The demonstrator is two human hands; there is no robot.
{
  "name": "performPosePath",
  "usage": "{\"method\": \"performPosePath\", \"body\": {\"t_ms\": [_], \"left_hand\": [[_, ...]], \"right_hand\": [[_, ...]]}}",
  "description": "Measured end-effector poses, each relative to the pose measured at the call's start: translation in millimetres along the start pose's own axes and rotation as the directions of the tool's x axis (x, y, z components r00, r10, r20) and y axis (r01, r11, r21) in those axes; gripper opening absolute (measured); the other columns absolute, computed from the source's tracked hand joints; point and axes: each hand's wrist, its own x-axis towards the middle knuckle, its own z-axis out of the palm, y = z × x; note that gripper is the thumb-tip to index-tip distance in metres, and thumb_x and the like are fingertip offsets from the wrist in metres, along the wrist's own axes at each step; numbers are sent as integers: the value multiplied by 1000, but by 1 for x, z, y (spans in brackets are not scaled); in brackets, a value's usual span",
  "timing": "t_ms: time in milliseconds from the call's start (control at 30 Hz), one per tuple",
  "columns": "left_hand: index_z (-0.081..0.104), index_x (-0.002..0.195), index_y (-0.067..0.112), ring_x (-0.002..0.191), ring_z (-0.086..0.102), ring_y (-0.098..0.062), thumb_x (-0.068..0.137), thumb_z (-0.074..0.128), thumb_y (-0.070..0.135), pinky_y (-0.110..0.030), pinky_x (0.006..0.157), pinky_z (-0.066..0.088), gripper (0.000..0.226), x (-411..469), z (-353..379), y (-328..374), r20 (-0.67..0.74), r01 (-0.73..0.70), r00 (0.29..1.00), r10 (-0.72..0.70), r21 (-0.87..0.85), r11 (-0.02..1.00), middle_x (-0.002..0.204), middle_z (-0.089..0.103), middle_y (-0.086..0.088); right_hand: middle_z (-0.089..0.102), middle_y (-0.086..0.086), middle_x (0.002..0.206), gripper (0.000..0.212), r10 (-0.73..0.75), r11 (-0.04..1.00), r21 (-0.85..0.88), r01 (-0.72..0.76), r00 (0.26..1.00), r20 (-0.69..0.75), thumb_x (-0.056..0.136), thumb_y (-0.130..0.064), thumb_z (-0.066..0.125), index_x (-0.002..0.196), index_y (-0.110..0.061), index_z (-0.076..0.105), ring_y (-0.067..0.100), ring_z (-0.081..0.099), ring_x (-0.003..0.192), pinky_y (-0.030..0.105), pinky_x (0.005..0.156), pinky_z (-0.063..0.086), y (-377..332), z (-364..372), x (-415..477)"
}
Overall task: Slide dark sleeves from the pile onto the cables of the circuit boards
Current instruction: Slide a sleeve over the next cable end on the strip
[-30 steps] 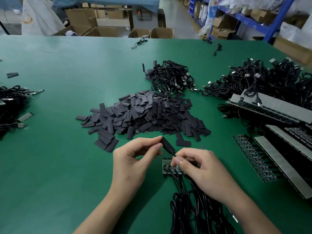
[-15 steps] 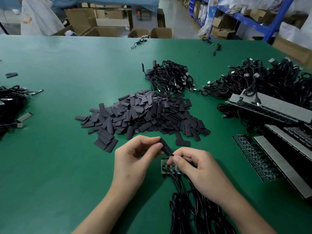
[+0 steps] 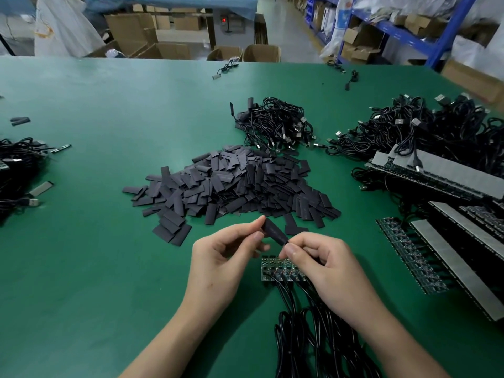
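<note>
1. The left hand pinched the top end of one dark sleeve, just in front of the pile of sleeves.
2. The right hand pinched the sleeve's lower end with curled fingers.
3. The sleeve was tilted and held up off the green desk.
4. A small row of circuit boards lay under the hands, in front of the pile.
5. Black cables ran from the boards toward the person.
</note>
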Motion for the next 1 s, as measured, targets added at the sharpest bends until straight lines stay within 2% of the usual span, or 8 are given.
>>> {"method": "performPosePath", "body": {"t_ms": [233, 400, 500, 667, 767, 833, 900, 1000], "left_hand": [[78, 114, 33, 83, 77, -16, 93, 70, 17, -22, 75, 58, 27, 0, -2, -2, 44, -33, 999, 29, 91, 995, 96, 80, 5], [78, 115, 28, 82, 76, -10, 93, 69, 27, -26, 77, 60, 24, -1, -5, -2, 68, -135, 990, 120, 290, 947, 91, 79, 12], [78, 115, 21, 79, 75, -8, 94, 69, 25, -24, 76, 59, 24, -1, -5, 0, 100, -232, 973, 210, 353, 906, 90, 79, 12], [79, 111, 28, 82, 76, -10, 90, 76, 23, -19, 78, 57, 22, -2, -2, 2, 42, -159, 987, 153, 228, 961, 90, 79, 12], [79, 100, 30, 83, 77, -15, 87, 80, 20, -22, 79, 57, 16, 0, -1, 3, 11, -33, 999, 32, 66, 997, 88, 80, 3], [78, 94, 24, 80, 76, -18, 88, 78, 12, -23, 77, 57, 13, 2, -3, 4, 5, 22, 1000, -22, -25, 999, 84, 79, -4], [78, 92, 20, 78, 76, -18, 88, 78, 10, -22, 75, 56, 11, 3, -4, 5, -1, 49, 999, -49, -71, 996, 82, 78, -8], [78, 92, 17, 77, 76, -17, 87, 78, 11, -19, 73, 55, 7, 6, -7, 7, -41, 63, 997, -69, -124, 990, 81, 77, -10]], "right_hand": [[39, -6, 54, 24, 11, 1000, 4, -11, 1000, 7, 93, -46, 58, 86, -28, 72, 14, 30, 53, 33, 53, 23, 3, -3, 0], [46, 17, 62, 27, 15, 1000, -4, -15, 1000, 26, 92, -50, 57, 87, -28, 72, 17, 34, 56, 35, 57, 26, 4, -9, 2], [48, 21, 65, 30, 17, 1000, 15, -17, 999, 27, 91, -52, 57, 87, -27, 72, 18, 34, 58, 35, 59, 27, 5, -12, 3], [47, 12, 60, 27, 21, 999, 30, -24, 996, 81, 93, -48, 58, 89, -27, 74, 17, 34, 58, 35, 59, 27, 5, -11, 5], [47, -9, 56, 23, 26, 999, 21, -28, 994, 110, 95, -45, 60, 89, -29, 75, 7, 36, 55, 19, 55, 29, 4, -10, 3], [52, -12, 58, 17, 31, 999, -29, -28, 993, 113, 99, -40, 66, 91, -29, 75, 2, 41, 55, 17, 54, 32, 1, -10, 2], [62, -11, 69, 11, 38, 991, -132, -27, 996, 85, 94, -42, 69, 94, -32, 74, 2, 50, 59, 17, 57, 39, 0, -12, 0], [65, -19, 96, 13, 28, 939, -343, 5, 995, 91, 85, -50, 71, 92, -39, 72, 1, 60, 90, 12, 75, 42, -2, -23, 0]]}}
